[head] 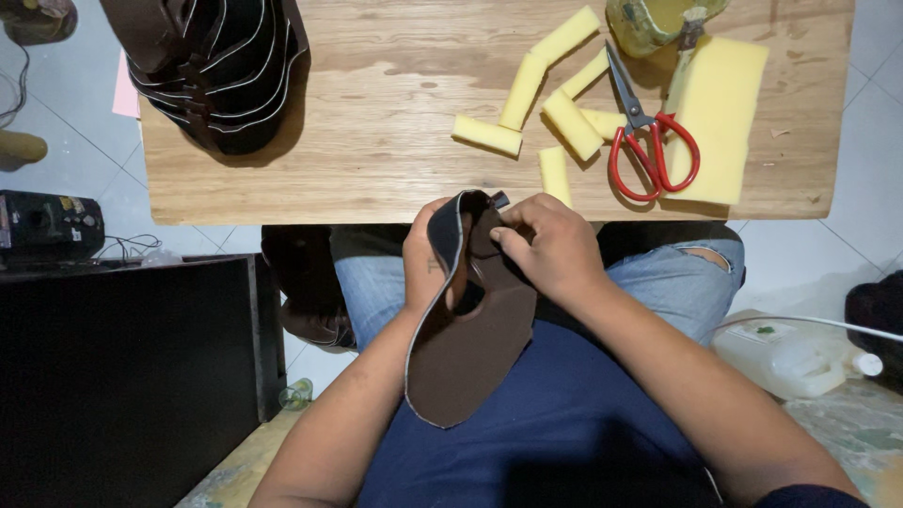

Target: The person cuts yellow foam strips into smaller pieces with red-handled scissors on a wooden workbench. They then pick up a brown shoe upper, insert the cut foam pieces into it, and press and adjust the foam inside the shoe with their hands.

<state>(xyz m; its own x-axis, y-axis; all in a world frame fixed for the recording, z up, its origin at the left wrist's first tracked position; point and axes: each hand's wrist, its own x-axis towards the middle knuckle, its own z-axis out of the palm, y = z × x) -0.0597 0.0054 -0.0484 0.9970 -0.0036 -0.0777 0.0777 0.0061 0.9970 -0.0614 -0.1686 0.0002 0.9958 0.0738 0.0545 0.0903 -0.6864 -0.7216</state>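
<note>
Brown leather piece (475, 353) held over the lap, just below the wooden table (376, 150) edge. Left hand (425, 263) grips its left rim, right hand (550, 246) pinches its top. Red scissors (649, 141) and yellow foam strips (546, 94) on table.

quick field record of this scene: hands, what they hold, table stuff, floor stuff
left hand: grips the brown leather piece from behind, near its top
right hand: pinches the leather's top edge, over the lap
table: wooden, just beyond the hands
on table: yellow foam strips, a yellow foam sheet, red-handled scissors, a stack of dark leather pieces
floor, right: clear plastic jug
floor, left: black cabinet
</note>
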